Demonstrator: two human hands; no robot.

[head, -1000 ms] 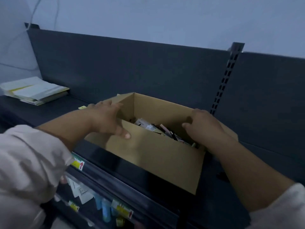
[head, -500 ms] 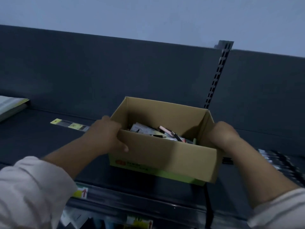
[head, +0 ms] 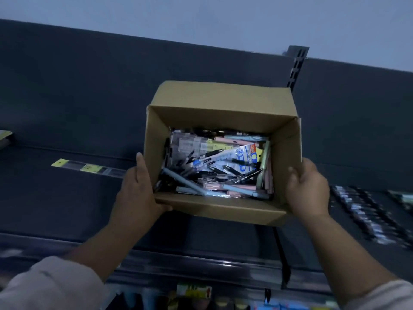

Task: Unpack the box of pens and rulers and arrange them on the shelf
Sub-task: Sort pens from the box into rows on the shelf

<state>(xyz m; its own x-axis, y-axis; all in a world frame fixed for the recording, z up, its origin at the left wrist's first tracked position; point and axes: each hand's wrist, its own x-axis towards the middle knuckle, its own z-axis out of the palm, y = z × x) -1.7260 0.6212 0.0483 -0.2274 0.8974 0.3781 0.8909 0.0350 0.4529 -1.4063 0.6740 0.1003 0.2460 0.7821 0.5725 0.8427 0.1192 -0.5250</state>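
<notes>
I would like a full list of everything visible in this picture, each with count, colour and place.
cardboard box: one, brown, open, over the shelf, centre
pens and packs: many, black, blue, pink and clear, inside the box
long clear pack: one, yellow labels, flat on the shelf left of the box
row of pens: count unclear, dark, blurred, on the shelf at right
shelf: one, dark grey, below the box
back panels: two, dark grey, behind the shelf
slotted upright: one, dark, between the panels
price label: one, yellow and white, below the shelf's front edge
left hand: one, grips the box's near left corner
right hand: one, grips the box's right wall
sleeves: two, pale, bottom corners
</notes>
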